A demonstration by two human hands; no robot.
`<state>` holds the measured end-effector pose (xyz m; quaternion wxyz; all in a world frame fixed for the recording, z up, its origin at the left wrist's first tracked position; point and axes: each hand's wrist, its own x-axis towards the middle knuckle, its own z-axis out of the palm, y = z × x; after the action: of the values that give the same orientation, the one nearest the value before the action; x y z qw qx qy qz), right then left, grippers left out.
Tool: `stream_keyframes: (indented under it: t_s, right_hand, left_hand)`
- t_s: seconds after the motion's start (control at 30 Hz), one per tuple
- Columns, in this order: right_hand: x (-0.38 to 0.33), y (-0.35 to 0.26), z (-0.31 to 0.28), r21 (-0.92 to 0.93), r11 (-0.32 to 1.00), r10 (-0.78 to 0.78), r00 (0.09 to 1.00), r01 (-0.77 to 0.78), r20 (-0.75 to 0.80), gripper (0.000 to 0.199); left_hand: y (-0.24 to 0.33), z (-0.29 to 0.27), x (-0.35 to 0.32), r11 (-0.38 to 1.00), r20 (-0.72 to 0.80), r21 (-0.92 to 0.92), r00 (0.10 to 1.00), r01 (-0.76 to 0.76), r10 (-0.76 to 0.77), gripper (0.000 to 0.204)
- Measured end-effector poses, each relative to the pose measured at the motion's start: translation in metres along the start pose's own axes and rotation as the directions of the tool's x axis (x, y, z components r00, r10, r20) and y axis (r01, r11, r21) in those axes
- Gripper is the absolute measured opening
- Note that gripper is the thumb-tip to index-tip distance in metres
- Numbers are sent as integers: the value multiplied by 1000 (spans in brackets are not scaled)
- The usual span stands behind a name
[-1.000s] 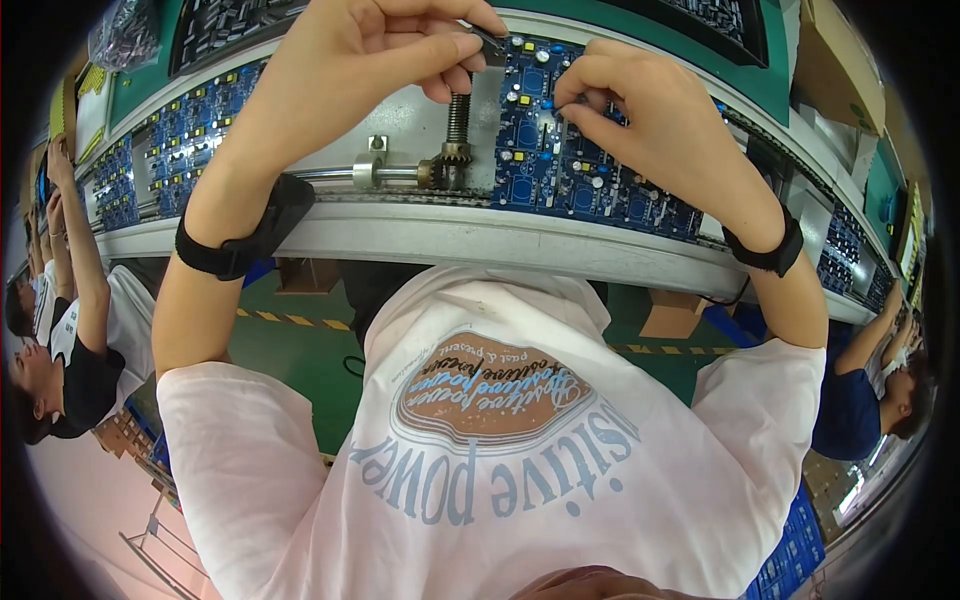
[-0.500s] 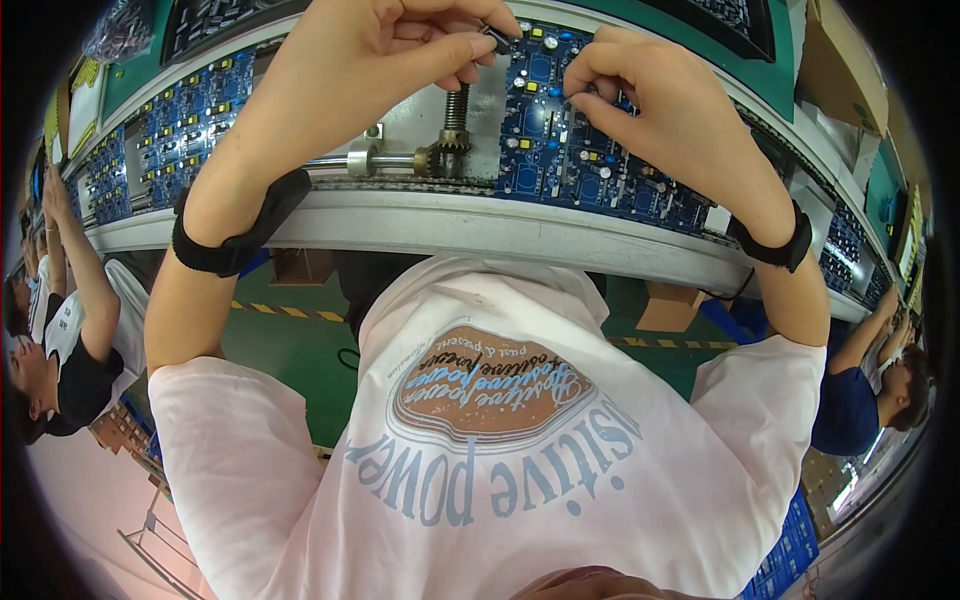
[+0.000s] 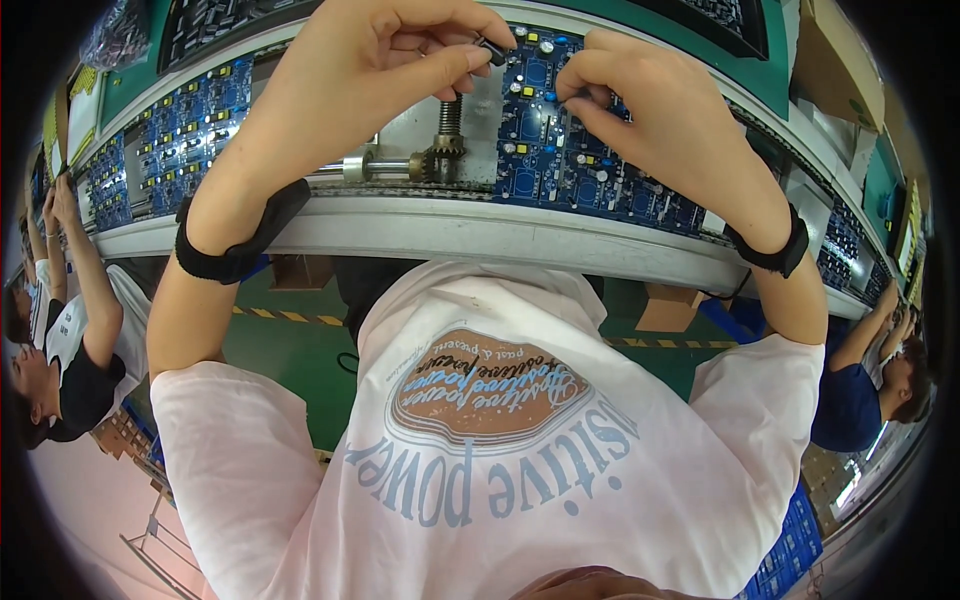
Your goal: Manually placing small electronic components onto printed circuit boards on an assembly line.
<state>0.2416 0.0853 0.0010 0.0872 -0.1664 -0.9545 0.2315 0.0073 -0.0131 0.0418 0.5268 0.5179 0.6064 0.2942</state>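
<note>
Between the thumb and fingers of my left hand (image 3: 425, 50) is a small black cylindrical capacitor (image 3: 490, 50), held just beyond the left edge of a blue circuit board panel (image 3: 522, 183). My right hand (image 3: 650, 95) is closed in a pinch low over the same panel. Whatever its fingertips grip is mostly hidden by the fingers. Small yellow, blue and silver parts dot the panel, which lies on the conveyor line.
A metal shaft with a gear (image 3: 443, 160) sits left of the panel, inside the conveyor's front rail (image 3: 420, 225). More board panels (image 3: 195, 130) lie further left. Black trays of parts (image 3: 215, 35) and a cardboard box (image 3: 838, 65) stand behind. Co-workers are at both sides.
My right hand has shifted slightly left over the panel, still pinched. My left hand keeps the black capacitor and has moved only a little. The panel sits marginally further left.
</note>
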Motion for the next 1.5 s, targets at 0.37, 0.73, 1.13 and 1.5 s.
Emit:
stream_keyframes:
  t_s: [0.37,0.73,1.13,1.5]
  right_hand:
    - [-1,-1,-3,-233,962,-130,990,140,58,10]
    - [56,63,-80,-153,914,368,926,-376,-77,18]
    - [59,64,-63,-211,958,180,979,-195,-91,12]
    - [31,57,-68,95,986,163,932,-139,-325,17]
  left_hand:
    - [-29,-2,3,939,43,173,955,-296,294,24]
    - [-33,7,5,777,35,443,874,-448,484,23]
    - [-35,25,13,606,184,603,830,-518,526,16]
    - [-38,32,18,475,248,696,802,-538,544,20]
